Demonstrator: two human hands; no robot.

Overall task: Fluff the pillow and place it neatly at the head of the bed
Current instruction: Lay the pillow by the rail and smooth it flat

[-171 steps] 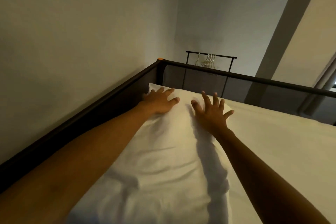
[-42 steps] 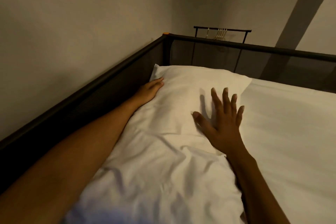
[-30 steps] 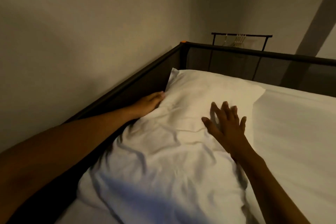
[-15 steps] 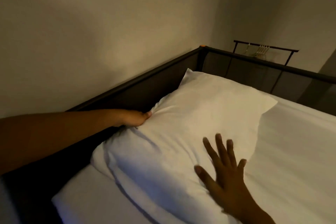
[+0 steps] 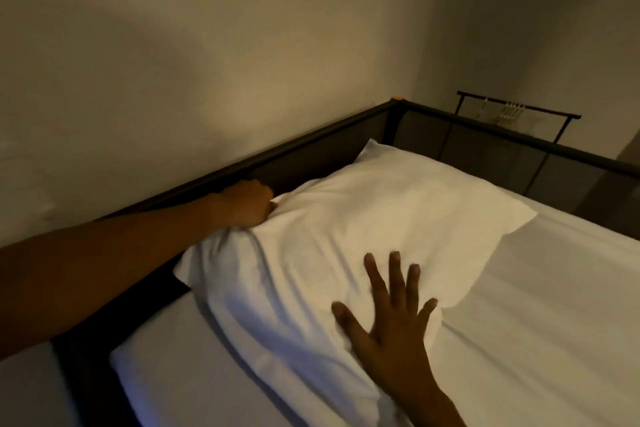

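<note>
A white pillow (image 5: 363, 236) lies on the white mattress (image 5: 554, 322), along the dark bed rail and reaching into the far corner of the frame. My left hand (image 5: 247, 203) is closed on the pillow's left edge, between the pillow and the rail, bunching the cover. My right hand (image 5: 388, 315) lies flat on the pillow's near right part with its fingers spread, slightly blurred.
A dark metal bed frame with mesh panels (image 5: 311, 152) runs along the left wall and across the head end. Behind the head rail stands a black clothes rack with pale hangers (image 5: 509, 111). Plain walls close in on the left and behind.
The view has swung right and down. My left hand slid back along the pillow's left edge and closed on it. My right hand moved back toward me, staying flat on the pillow.
</note>
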